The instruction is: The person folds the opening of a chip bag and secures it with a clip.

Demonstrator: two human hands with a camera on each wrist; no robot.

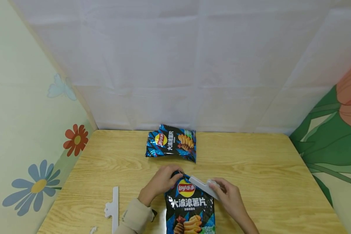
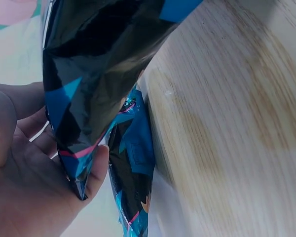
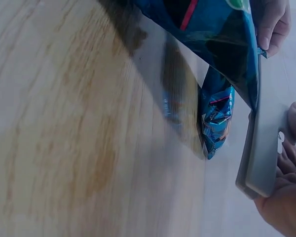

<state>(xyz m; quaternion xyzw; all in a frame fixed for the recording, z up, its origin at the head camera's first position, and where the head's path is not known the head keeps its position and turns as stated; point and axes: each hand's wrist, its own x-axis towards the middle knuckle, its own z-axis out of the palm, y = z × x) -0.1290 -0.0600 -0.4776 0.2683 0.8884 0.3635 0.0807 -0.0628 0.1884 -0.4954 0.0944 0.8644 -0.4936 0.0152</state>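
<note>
A black and blue potato chip bag (image 1: 190, 208) is held up over the near part of the table. My left hand (image 1: 162, 182) pinches its upper left corner; in the left wrist view the bag's edge (image 2: 84, 123) lies between thumb and fingers. My right hand (image 1: 229, 196) grips a white sealing clip (image 1: 203, 188) by its handle. The clip lies slantwise across the bag's upper right corner. In the right wrist view the clip's two bars (image 3: 266, 148) sit at the bag's top edge, their near ends slightly apart.
A second chip bag (image 1: 171, 143) lies at the table's back edge against a white cloth backdrop (image 1: 193, 65). Another white clip (image 1: 114, 208) rests on the wooden table (image 1: 266, 169) left of my left sleeve. A small white piece (image 1: 93, 230) lies at the near left.
</note>
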